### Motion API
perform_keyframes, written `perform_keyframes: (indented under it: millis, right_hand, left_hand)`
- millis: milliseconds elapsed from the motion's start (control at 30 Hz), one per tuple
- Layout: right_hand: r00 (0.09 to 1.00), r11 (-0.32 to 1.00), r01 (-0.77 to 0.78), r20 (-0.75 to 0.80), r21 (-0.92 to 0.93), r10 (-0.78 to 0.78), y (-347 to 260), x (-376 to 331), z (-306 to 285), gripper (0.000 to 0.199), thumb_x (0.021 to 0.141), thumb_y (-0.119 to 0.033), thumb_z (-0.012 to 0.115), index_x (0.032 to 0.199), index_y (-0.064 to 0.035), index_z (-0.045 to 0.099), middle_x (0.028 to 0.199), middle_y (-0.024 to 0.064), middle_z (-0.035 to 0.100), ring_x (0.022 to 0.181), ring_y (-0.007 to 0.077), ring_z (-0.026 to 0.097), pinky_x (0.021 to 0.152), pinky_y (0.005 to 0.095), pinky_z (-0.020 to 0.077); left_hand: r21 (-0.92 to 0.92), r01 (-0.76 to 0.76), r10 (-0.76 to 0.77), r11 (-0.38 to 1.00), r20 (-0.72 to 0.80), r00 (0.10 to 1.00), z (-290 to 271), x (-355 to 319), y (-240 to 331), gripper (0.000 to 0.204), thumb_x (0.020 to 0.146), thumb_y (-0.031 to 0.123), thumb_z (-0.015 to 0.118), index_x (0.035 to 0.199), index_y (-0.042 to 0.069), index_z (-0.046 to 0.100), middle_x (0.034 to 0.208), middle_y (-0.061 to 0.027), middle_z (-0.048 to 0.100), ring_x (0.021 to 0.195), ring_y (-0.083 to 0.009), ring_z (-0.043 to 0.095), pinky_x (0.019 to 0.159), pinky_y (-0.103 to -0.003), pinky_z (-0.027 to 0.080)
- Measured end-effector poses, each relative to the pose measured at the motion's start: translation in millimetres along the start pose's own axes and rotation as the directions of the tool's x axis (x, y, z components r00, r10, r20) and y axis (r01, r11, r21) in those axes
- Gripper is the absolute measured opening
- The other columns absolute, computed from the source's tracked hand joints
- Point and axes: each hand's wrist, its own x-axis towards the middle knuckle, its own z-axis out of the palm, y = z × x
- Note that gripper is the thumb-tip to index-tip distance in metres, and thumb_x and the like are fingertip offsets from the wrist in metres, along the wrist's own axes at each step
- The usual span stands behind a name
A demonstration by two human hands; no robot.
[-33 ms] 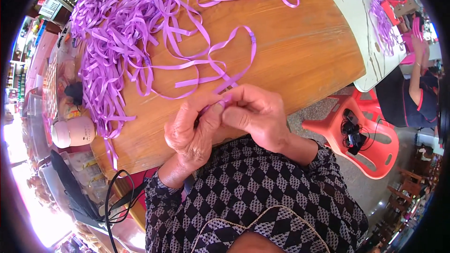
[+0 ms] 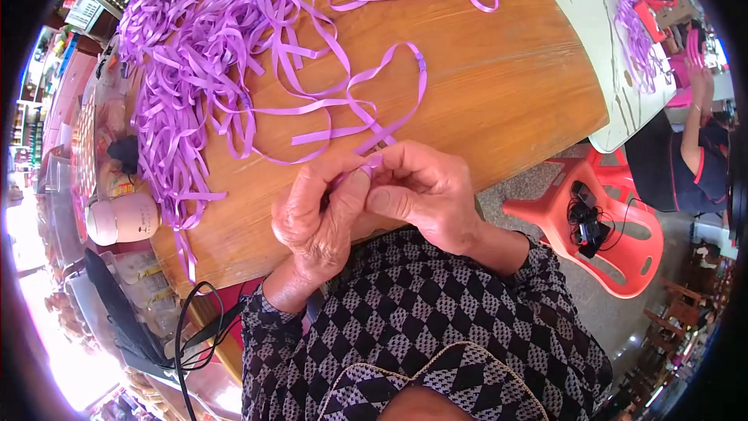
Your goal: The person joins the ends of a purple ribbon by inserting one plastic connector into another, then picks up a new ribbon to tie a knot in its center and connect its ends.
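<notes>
Right hand (image 2: 432,196) being shifted slightly at thumb. Purple ribbon (image 2: 375,161) being pinched in left hand (image 2: 319,214), between both hands' fingertips, neither clearly nearer; right fingers being curled, grip cannot be told. Long axis being mostly hidden; loose ribbons (image 2: 187,70) being spread beyond, on wooden table (image 2: 506,78).

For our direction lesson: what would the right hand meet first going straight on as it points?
Likely the purple ribbon at the left hand, though depth and present contact are unclear.
</notes>
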Motion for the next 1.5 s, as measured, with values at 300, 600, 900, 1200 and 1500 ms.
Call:
perform_keyframes:
  millis: [300,600,900,1200,1500]
  right_hand:
    - [0.999,0.985,-0.018,-0.038,-0.172,0.011,-3,-1,-9,0.012,0.082,0.001,0.061,0.093,0.0040,0.057,0.088,0.0060,0.061,0.080,0.0096,0.058,0.073,0.0215,0.0473]
    - [0.997,0.972,0.029,0.074,-0.234,-0.012,-4,-4,-16,0.013,0.084,-0.006,0.061,0.091,0.0046,0.057,0.080,0.0069,0.060,0.073,0.0098,0.058,0.067,0.0215,0.0470]
    - [0.999,0.947,-0.019,0.029,-0.321,0.030,0,1,-14,0.011,0.085,-0.009,0.060,0.086,0.0012,0.058,0.072,0.0013,0.058,0.065,0.0062,0.053,0.059,0.0192,0.0436]
    - [0.980,0.813,0.173,0.020,-0.557,-0.196,6,7,-21,0.007,0.084,-0.005,0.059,0.084,0.0018,0.058,0.072,0.0018,0.057,0.066,0.0064,0.052,0.060,0.0204,0.0440]
    - [0.856,0.635,0.424,0.055,-0.646,-0.515,8,8,-15,0.010,0.079,0.000,0.064,0.086,0.0024,0.058,0.078,0.0061,0.060,0.069,0.0107,0.054,0.062,0.0225,0.0444]
  left_hand:
    - [-0.080,0.259,-0.252,0.962,0.090,0.964,-10,7,15,0.006,0.079,0.004,0.062,0.084,0.001,0.060,0.068,0.0036,0.053,0.061,-0.0033,0.045,0.054,-0.018,0.038]
    - [-0.213,0.756,-0.528,0.618,0.601,0.601,-24,29,6,0.009,0.069,0.006,0.062,0.075,-0.001,0.063,0.061,-0.0013,0.058,0.046,-0.0025,0.041,0.042,-0.017,0.027]
    - [-0.238,0.370,-0.340,0.898,0.160,0.927,-5,10,4,0.012,0.081,0.008,0.063,0.088,-0.001,0.063,0.071,0.0014,0.058,0.056,-0.0019,0.046,0.047,-0.016,0.031]
    - [-0.211,0.592,-0.412,0.778,0.540,0.734,-23,19,-7,0.012,0.088,0.011,0.056,0.089,-0.001,0.058,0.074,-0.0010,0.056,0.057,-0.0039,0.044,0.051,-0.017,0.035]
    - [-0.524,0.619,-0.517,0.585,0.348,0.782,-10,14,-12,0.018,0.088,0.018,0.058,0.089,0.000,0.058,0.075,-0.0021,0.060,0.051,-0.0043,0.043,0.045,-0.016,0.030]
